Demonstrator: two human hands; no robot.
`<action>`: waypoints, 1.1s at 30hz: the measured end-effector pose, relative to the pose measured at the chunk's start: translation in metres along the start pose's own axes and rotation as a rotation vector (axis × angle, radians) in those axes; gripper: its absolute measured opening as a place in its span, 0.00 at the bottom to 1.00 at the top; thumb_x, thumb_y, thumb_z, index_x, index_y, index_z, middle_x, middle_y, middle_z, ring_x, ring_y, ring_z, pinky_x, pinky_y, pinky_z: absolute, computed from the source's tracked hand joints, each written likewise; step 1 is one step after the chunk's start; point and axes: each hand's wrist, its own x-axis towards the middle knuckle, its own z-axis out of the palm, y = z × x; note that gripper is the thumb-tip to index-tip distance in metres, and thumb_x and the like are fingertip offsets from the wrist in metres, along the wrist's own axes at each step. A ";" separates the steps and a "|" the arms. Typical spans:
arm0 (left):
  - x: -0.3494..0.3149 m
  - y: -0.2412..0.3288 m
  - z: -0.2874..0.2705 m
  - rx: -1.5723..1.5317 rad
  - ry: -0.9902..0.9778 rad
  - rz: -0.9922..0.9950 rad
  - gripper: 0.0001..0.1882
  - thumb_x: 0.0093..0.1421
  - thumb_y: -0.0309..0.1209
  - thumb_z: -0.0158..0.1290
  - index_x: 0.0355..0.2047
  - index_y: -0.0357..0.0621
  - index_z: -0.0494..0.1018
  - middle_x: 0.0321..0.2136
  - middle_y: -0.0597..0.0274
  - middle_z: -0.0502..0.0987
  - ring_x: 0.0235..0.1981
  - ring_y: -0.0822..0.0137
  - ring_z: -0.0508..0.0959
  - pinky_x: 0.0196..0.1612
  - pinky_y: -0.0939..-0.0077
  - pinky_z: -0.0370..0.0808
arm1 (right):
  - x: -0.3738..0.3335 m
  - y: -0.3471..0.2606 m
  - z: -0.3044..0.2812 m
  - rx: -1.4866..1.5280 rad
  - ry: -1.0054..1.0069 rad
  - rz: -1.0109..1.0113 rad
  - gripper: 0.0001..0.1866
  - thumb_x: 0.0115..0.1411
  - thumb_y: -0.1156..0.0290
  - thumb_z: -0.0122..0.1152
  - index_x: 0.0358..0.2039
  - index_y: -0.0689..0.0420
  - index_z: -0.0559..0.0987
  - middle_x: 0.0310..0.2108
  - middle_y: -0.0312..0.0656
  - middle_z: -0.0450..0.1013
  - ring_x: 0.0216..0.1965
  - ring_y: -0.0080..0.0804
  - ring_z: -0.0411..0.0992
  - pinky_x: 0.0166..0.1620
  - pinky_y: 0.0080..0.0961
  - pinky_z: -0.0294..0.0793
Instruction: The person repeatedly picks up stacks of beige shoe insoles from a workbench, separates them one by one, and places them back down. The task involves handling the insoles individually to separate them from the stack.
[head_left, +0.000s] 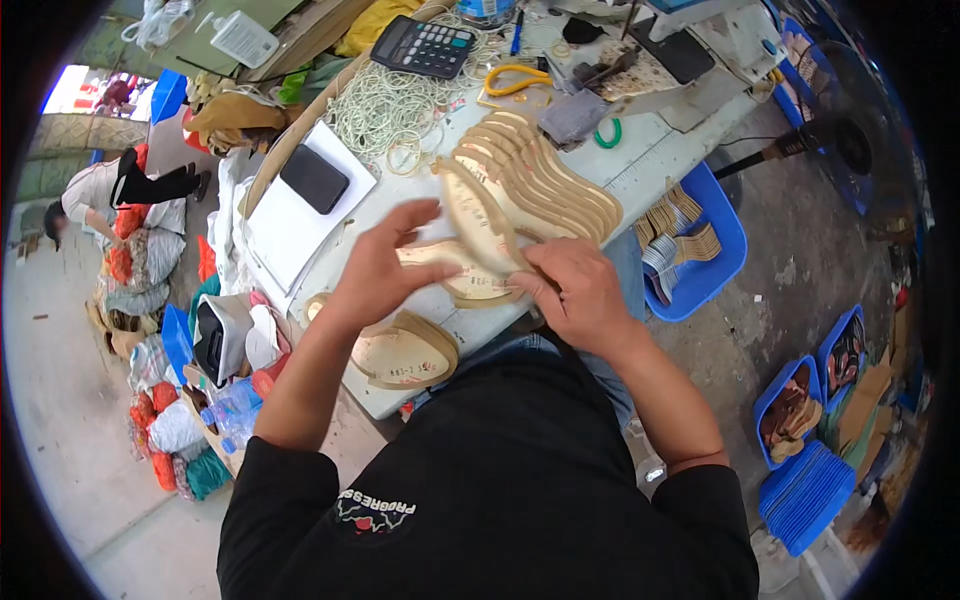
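My right hand (580,295) pinches the near end of a beige insole (478,215), slightly blurred, between thumb and fingers. It is tilted above the worktable. Beneath it, another insole (478,286) lies near the table's front edge. My left hand (385,262) is to the left of these, fingers spread and curved, its thumb over the lower insole; whether it touches is unclear. Beyond my right hand, a fanned row of insoles (540,175) overlaps across the table. Below my left wrist sits a stack of insoles (405,352) with small printed marks.
On the worktable (650,165) lie a black phone (315,180) on white paper, tangled pale cord (390,110), a calculator (422,47) and yellow-handled snips (515,80). A blue bin (725,255) of insoles stands right, near a fan (850,145). Another person (120,190) bends over sacks at far left.
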 end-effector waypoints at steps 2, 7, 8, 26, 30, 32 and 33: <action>-0.004 -0.020 0.012 0.688 0.137 0.226 0.36 0.49 0.32 0.71 0.59 0.42 0.71 0.55 0.50 0.76 0.58 0.51 0.74 0.60 0.61 0.73 | -0.003 0.016 0.004 -0.235 0.050 -0.029 0.10 0.56 0.66 0.72 0.36 0.56 0.83 0.34 0.38 0.77 0.44 0.42 0.73 0.49 0.40 0.69; 0.016 -0.058 -0.016 0.808 -0.059 0.294 0.29 0.43 0.30 0.71 0.48 0.43 0.76 0.44 0.58 0.77 0.49 0.53 0.77 0.50 0.60 0.77 | 0.048 0.031 0.012 -0.500 0.191 -0.028 0.20 0.52 0.63 0.73 0.43 0.57 0.80 0.34 0.41 0.75 0.48 0.43 0.71 0.51 0.40 0.69; 0.016 -0.057 -0.020 0.797 -0.087 0.302 0.29 0.43 0.29 0.71 0.48 0.42 0.76 0.44 0.57 0.77 0.48 0.52 0.77 0.50 0.60 0.77 | 0.051 0.028 0.011 -0.521 0.251 0.010 0.22 0.51 0.63 0.74 0.45 0.57 0.80 0.34 0.42 0.75 0.48 0.44 0.71 0.52 0.41 0.69; 0.020 0.045 -0.013 0.471 -0.208 0.369 0.20 0.58 0.40 0.67 0.44 0.38 0.80 0.33 0.52 0.81 0.32 0.52 0.82 0.35 0.65 0.76 | 0.049 -0.008 -0.014 0.879 -0.160 0.483 0.08 0.65 0.70 0.68 0.38 0.61 0.81 0.29 0.32 0.79 0.30 0.13 0.73 0.33 0.15 0.73; 0.020 0.055 -0.012 0.465 -0.170 0.396 0.20 0.58 0.39 0.68 0.44 0.37 0.81 0.32 0.52 0.81 0.32 0.55 0.82 0.35 0.67 0.76 | 0.037 -0.028 -0.017 0.357 0.054 0.072 0.07 0.63 0.71 0.69 0.39 0.60 0.84 0.34 0.37 0.81 0.33 0.20 0.76 0.36 0.22 0.76; 0.020 0.057 -0.012 0.447 -0.139 0.390 0.20 0.57 0.38 0.68 0.43 0.36 0.80 0.32 0.53 0.81 0.32 0.57 0.82 0.35 0.68 0.76 | 0.032 -0.028 -0.017 -0.018 0.187 -0.387 0.08 0.62 0.70 0.70 0.39 0.59 0.85 0.37 0.39 0.82 0.35 0.25 0.78 0.38 0.26 0.77; 0.019 0.057 -0.011 0.428 -0.125 0.372 0.19 0.57 0.37 0.69 0.43 0.36 0.80 0.31 0.53 0.81 0.32 0.59 0.82 0.35 0.69 0.75 | 0.032 -0.028 -0.019 -0.044 0.155 -0.403 0.09 0.62 0.70 0.70 0.39 0.59 0.84 0.38 0.40 0.82 0.37 0.26 0.79 0.39 0.27 0.78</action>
